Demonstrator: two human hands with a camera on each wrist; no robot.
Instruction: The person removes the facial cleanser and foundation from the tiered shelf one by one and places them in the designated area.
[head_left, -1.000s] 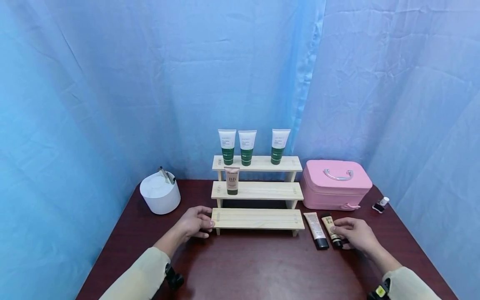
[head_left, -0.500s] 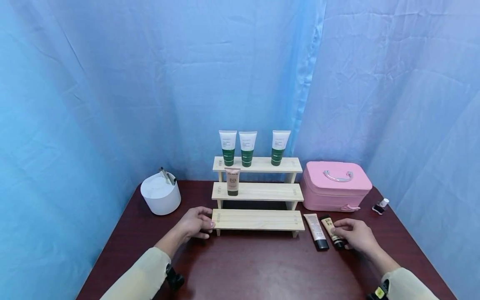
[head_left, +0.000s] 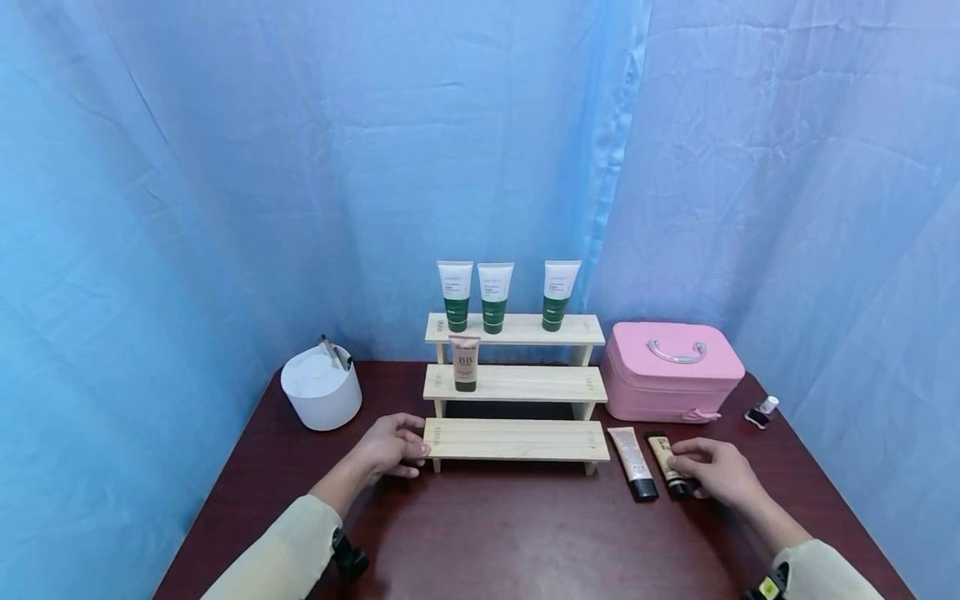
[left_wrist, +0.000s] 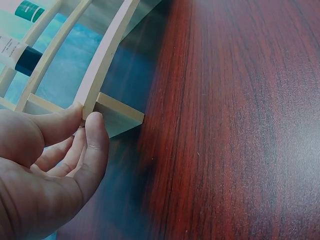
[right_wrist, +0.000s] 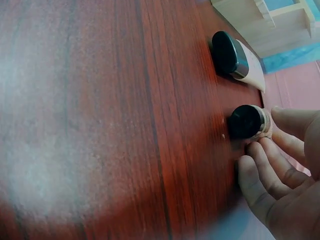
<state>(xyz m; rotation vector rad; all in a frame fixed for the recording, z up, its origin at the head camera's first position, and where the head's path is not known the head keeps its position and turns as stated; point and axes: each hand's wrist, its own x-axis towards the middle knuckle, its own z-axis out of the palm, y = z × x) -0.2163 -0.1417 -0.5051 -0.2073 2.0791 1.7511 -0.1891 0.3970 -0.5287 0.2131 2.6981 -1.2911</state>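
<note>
My left hand [head_left: 390, 446] pinches the left end of the lowest step of a three-tier wooden display stand [head_left: 517, 439]; in the left wrist view, thumb and forefinger [left_wrist: 96, 145] meet at the board's corner. On the right, my right hand [head_left: 716, 471] holds a small gold tube with a black cap [head_left: 666, 458] lying on the table, thumb on top and fingers along its side. Beside it, apart, lies a pale pink tube with a black cap [head_left: 632, 463]. A BB cream tube [head_left: 466, 364] stands on the middle step. Three white-and-green tubes [head_left: 494, 297] stand on the top step.
A pink case with a handle [head_left: 671, 379] stands behind the two lying tubes. A small nail polish bottle [head_left: 761, 412] is near the right table edge. At the left stands a white round container [head_left: 322, 400] with brushes in it. Blue curtains enclose the table.
The gold tube has turned slightly on the table under my right hand, its far end swinging left and then back right. My left hand has stayed on the stand.
</note>
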